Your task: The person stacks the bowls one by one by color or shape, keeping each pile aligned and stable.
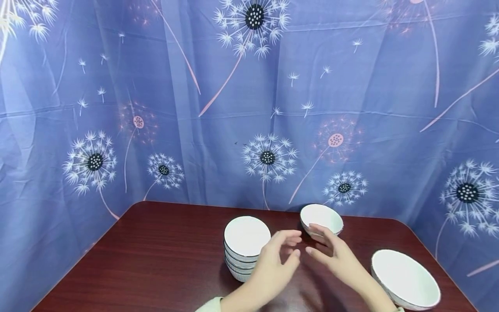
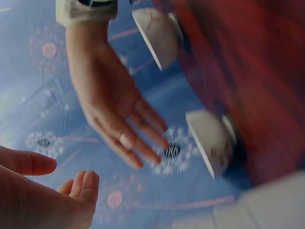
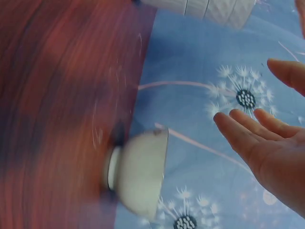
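My left hand (image 1: 273, 268) is held over the table, its thumb and fingers slightly bent with nothing between them. It overlaps the right side of a stack of several white bowls (image 1: 247, 236) in the head view. Facing it is my right hand (image 1: 338, 259), also holding nothing, with a gap between the two sets of fingertips. Behind the right fingers a single white bowl (image 1: 322, 216) stands upright near the table's back edge. The right wrist view shows a bowl (image 3: 143, 174) below the loosely extended fingers of the right hand (image 3: 279, 152).
Another white bowl (image 1: 405, 279) stands at the table's right side, to the right of my right forearm. The dark red-brown wooden table (image 1: 156, 255) extends left of the stack. A blue curtain (image 1: 218, 143) with dandelion prints hangs behind the table and along its sides.
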The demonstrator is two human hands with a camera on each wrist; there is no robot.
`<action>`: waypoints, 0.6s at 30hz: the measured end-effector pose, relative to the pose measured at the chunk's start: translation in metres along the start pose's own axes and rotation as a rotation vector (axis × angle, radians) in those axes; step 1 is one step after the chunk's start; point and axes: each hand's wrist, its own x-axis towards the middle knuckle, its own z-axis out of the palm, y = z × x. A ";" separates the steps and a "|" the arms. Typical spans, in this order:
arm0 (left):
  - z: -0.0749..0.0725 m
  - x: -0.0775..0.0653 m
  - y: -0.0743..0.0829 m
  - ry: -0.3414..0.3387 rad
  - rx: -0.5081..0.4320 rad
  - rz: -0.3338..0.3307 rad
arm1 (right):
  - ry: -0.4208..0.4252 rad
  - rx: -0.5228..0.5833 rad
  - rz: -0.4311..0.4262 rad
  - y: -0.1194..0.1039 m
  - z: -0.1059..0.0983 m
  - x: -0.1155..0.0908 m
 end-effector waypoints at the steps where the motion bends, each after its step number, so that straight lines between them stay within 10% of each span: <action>1: 0.005 0.000 0.000 -0.010 -0.020 -0.020 | 0.024 -0.028 -0.008 -0.001 -0.003 -0.002; 9: 0.043 0.007 -0.013 -0.024 -0.156 -0.269 | 0.176 -0.189 -0.078 -0.002 -0.031 -0.018; 18: 0.078 0.028 -0.038 0.189 -0.255 -0.494 | 0.244 -0.267 -0.018 0.008 -0.077 -0.033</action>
